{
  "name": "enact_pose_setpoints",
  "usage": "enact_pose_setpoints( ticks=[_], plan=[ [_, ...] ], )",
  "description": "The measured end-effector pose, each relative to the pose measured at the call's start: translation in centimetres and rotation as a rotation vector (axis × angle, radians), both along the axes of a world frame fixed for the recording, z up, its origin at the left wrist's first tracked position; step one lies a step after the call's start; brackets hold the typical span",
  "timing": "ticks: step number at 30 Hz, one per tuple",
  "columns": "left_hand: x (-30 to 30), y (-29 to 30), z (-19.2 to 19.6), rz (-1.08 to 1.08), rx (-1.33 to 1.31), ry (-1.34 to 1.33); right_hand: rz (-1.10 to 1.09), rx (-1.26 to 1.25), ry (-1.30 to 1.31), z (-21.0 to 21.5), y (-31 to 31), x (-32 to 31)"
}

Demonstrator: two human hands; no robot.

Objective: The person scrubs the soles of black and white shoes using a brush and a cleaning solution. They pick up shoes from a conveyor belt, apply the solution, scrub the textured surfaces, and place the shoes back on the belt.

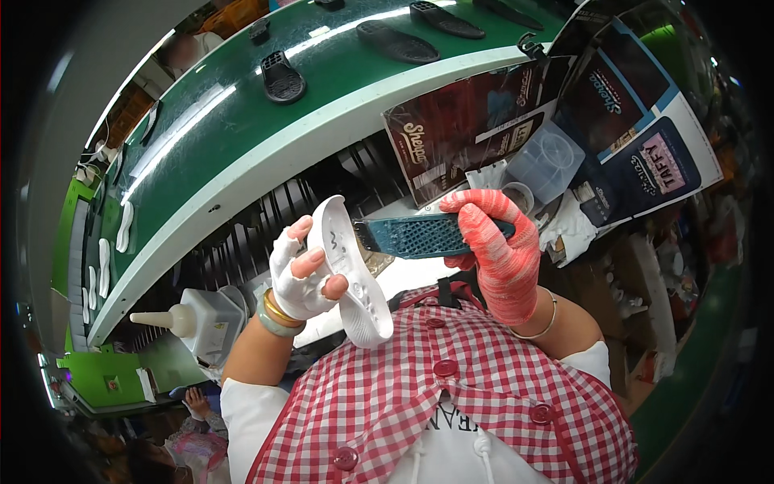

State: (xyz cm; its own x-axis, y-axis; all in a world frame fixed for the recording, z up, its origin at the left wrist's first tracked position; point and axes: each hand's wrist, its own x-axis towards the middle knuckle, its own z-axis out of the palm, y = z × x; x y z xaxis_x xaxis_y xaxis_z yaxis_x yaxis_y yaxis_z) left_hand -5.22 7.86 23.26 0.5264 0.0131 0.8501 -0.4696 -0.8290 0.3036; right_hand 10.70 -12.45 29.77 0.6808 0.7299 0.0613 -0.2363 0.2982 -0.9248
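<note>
A white shoe sole (pixel 367 294) stands roughly upright in front of my chest, its moulded inner face turned to the right. My left hand (pixel 305 273), in a white glove with bare fingertips, is closed on the sole's left side. My right hand (pixel 506 262), in a pink-red knitted glove, grips a teal-handled brush (pixel 427 235) with a honeycomb pattern. The brush lies nearly level, and its dark bristles point left at the sole's upper part. Whether the bristles touch the sole I cannot tell.
A green conveyor belt (pixel 214 129) with a pale rim curves beyond me, carrying dark soles (pixel 282 78) and white soles (pixel 104 268). A squeeze bottle (pixel 197 321) stands left. Printed cardboard (pixel 447 121) and a clear plastic tub (pixel 548 161) are at the right. Another person's hand (pixel 196 401) shows lower left.
</note>
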Motion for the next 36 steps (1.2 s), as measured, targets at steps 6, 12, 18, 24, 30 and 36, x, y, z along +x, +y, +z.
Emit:
enact_pose_setpoints(
  ticks=[6, 12, 18, 24, 30, 36],
  plan=[
    [0.5, -0.5, 0.6, 0.104, 0.108, -0.010, 0.048, -0.109, -0.240, 0.1, 0.7, -0.3],
    [0.3, -0.3, 0.4, 0.199, 0.113, -0.060, 0.109, -0.068, -0.481, 0.3, 0.0, -0.6],
    [-0.7, -0.2, 0.2, 0.446, 0.122, 0.069, -0.211, -0.059, -0.228, -0.5, -0.4, 0.3],
    [-1.9, 1.2, 1.4, -0.315, -1.275, 0.066, -0.560, 0.028, -0.184, -3.0, -1.2, 3.6],
    [-3.1, 16.5, 4.5, -0.418, -1.589, -0.275, -0.402, 0.029, -0.153, -3.5, 1.9, 2.4],
    [-5.8, 23.3, 4.6, -0.022, -1.951, -0.210, -0.397, 0.046, -0.136, -4.7, 4.4, 1.6]
  ],
)
